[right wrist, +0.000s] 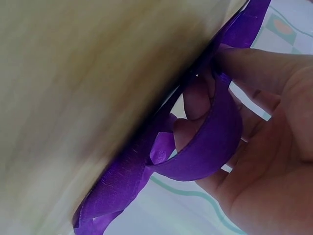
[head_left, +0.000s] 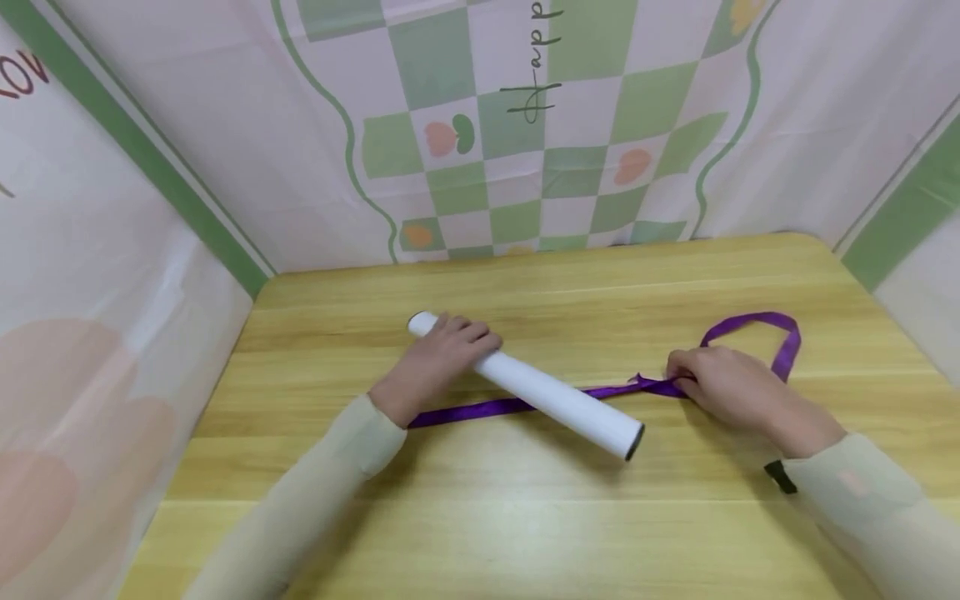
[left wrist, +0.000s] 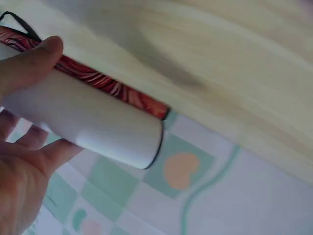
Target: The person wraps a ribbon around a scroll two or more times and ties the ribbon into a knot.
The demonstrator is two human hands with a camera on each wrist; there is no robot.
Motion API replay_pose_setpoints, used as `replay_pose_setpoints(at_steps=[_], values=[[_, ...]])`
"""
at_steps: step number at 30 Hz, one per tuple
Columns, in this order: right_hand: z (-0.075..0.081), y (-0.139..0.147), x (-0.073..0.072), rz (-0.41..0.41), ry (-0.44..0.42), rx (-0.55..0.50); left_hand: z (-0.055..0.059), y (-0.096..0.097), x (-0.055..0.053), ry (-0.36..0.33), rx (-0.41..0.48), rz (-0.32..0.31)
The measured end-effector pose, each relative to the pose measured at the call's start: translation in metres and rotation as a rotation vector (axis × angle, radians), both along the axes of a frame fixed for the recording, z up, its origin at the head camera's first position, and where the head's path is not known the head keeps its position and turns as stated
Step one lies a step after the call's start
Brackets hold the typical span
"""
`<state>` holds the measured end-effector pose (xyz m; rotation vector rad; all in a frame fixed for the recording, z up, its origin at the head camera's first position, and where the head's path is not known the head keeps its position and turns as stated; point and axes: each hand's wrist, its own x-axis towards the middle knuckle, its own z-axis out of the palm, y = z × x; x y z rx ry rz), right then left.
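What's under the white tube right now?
The purple ribbon runs under the white tube, which lies on the wooden table. The stretch beneath the tube is hidden. The left hand grips the tube.

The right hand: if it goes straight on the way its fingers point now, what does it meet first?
The right hand points left along the purple ribbon it pinches. It would probably first meet the white tube lying across the ribbon; depth is uncertain.

head view overhead, wrist views close-up
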<state>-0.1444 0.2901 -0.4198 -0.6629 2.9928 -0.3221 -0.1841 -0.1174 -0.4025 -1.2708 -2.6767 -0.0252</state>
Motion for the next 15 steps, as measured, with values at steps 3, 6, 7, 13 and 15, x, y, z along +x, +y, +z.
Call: replay_pose_setpoints(at_steps=[3,6,7,13,15], values=[[0.000,0.000,0.000,0.002,0.002,-0.005,-0.003,0.019,-0.010,0.072,-0.016,-0.103],[-0.001,-0.001,0.000,0.004,0.013,-0.008,-0.005,0.038,-0.019,0.098,-0.035,-0.197],[-0.001,-0.001,0.001,0.004,0.017,-0.007,-0.006,0.044,-0.022,0.094,-0.049,-0.223],[-0.002,-0.003,0.004,0.016,0.030,0.003,-0.011,0.076,-0.031,0.057,-0.156,-0.331],[-0.002,-0.002,0.004,0.014,0.031,0.005,-0.010,0.086,-0.031,0.061,-0.183,-0.353]])
